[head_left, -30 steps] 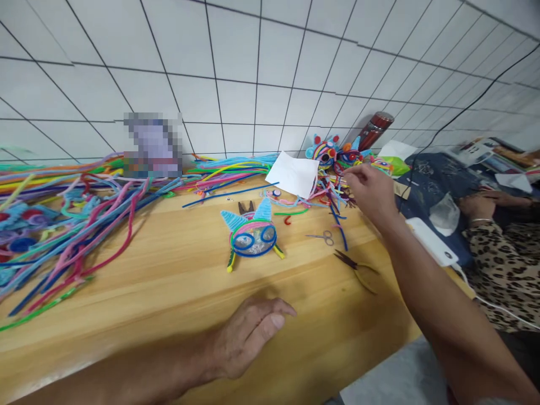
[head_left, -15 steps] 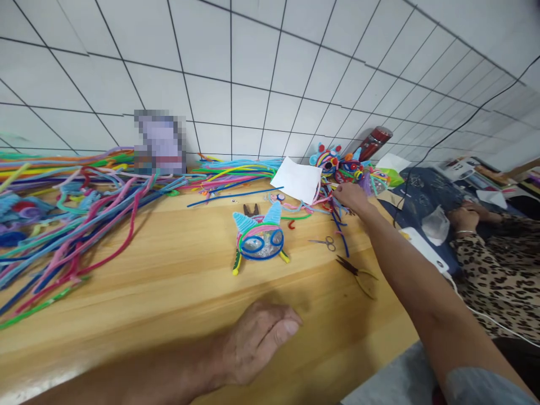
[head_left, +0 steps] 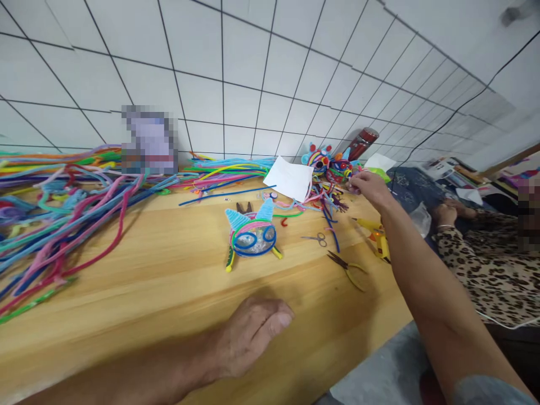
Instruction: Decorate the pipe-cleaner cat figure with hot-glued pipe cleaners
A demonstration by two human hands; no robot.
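Note:
My left hand (head_left: 256, 336) rests on the wooden table, fingers curled in and thumb against them; nothing shows in it. Farther out stands a small glasses-shaped mask (head_left: 254, 237) of pipe cleaners, with light-blue ears, blue eye rings and clear film. My right hand (head_left: 369, 187) reaches to the back right, fingertips pinched beside colourful pipe-cleaner masks (head_left: 323, 160); what they hold is too small to make out. Near that forearm lie a yellow glue gun (head_left: 378, 242), yellow-handled pliers (head_left: 348, 267) and small scissors (head_left: 318, 240).
Loose pipe cleaners (head_left: 84, 219) pile along the left and back. White paper (head_left: 288, 178) lies near the tiled wall, a red flask (head_left: 363, 143) behind the masks. At right, another person in a leopard-print sleeve (head_left: 464, 264) sits with hands together. A black cable (head_left: 459, 104) hangs there.
My right hand has shifted right along the masks, and the glue gun has come into view beside the forearm. The white device there is no longer visible. My left hand stays put.

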